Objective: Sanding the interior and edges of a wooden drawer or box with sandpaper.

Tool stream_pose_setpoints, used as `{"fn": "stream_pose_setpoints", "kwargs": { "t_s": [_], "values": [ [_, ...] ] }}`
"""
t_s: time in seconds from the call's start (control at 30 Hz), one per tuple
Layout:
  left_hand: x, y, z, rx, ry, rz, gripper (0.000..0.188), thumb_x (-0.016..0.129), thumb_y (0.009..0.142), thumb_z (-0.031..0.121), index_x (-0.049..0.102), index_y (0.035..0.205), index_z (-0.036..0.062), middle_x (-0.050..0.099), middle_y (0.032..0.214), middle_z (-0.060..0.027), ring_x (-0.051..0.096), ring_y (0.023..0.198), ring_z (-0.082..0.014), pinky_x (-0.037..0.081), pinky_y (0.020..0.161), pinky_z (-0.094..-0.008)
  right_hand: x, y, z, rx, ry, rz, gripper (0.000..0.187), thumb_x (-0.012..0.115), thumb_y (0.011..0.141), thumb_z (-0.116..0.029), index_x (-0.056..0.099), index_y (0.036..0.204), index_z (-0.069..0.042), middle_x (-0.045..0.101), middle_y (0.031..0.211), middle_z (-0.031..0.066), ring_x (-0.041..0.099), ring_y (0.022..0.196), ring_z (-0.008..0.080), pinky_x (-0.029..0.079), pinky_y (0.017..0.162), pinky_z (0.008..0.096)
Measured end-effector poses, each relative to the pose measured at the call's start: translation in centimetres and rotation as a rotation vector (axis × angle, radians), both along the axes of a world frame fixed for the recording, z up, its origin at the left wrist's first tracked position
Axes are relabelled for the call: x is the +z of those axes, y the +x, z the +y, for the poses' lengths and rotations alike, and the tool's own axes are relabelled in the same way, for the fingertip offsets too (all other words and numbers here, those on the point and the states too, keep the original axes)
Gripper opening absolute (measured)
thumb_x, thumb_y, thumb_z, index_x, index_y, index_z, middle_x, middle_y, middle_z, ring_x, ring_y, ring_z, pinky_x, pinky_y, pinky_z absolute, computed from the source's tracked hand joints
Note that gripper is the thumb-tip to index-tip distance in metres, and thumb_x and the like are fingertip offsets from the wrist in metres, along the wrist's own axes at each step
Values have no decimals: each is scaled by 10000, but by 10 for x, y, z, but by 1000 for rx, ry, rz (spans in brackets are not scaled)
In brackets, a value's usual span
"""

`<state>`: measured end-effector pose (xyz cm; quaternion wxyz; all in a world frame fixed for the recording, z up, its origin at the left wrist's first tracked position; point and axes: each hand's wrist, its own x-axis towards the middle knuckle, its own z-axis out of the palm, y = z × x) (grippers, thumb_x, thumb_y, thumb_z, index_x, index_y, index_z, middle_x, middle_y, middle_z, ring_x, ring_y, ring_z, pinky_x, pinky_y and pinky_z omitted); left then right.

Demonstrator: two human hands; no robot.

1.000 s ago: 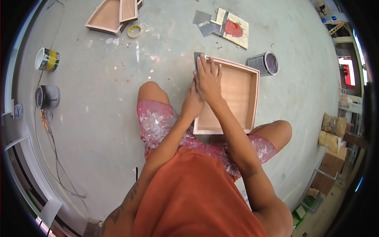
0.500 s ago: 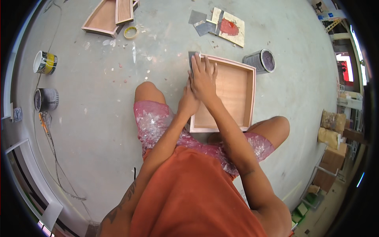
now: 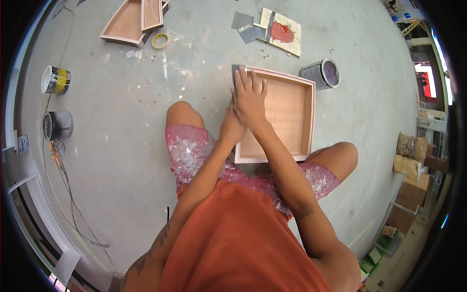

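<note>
Head view: speckled grey floor surrounds wooden box.

1. A workshop, apparently for woodwork and finishing: an open wooden box shows bare wood inside.
2. A smeared can is just right of the box; a yellow-banded can and a grey can are well left of it.
3. Beyond the box lie grey sheets and a pale board with a red smear.
4. Beyond it, leftward, are more wooden boxes and a tape roll.
5. Pale spots and crumbs mark the floor left of the box.
</note>
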<state>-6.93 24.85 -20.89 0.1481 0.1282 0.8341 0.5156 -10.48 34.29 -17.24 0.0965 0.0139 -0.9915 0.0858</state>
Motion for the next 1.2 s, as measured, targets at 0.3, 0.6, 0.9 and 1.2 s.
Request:
{"fn": "stream_pose_setpoints", "kwargs": {
  "t_s": [0.3,0.6,0.9,1.2],
  "values": [
    [0,2,0,39,143,-66,871,577,1004,276,76,1653,-16,302,1634,-319,377,1439,-508,397,1155,-529,4,-3,4,-3,60,-19,605,533,1066,-307,379,1604,-78,313,1706,82,260,1558,407,154,1206,675],
    [14,-8,-6,-58,110,-193,864,587,1001,305,120,1629,-60,272,1635,-344,373,1439,-508,399,1158,-524,7,10,-2,-6,3,-13,593,542,1056,-275,392,1586,-55,331,1694,112,273,1553,403,183,1192,683],
    [-8,-6,3,32,119,-74,881,583,976,211,65,1669,50,340,1595,-350,491,1350,-533,453,1112,-526,24,-2,14,82,-10,-36,561,557,1056,-264,430,1566,-66,353,1682,110,292,1540,406,208,1201,653],
    [17,-4,-15,36,79,-244,988,546,853,7,31,1686,128,355,1591,-342,432,1425,-520,393,1185,-499,72,-14,56,-107,-762,191,404,553,1074,-147,548,1434,37,592,1381,251,586,1258,409,468,1070,402]
  ]
}}
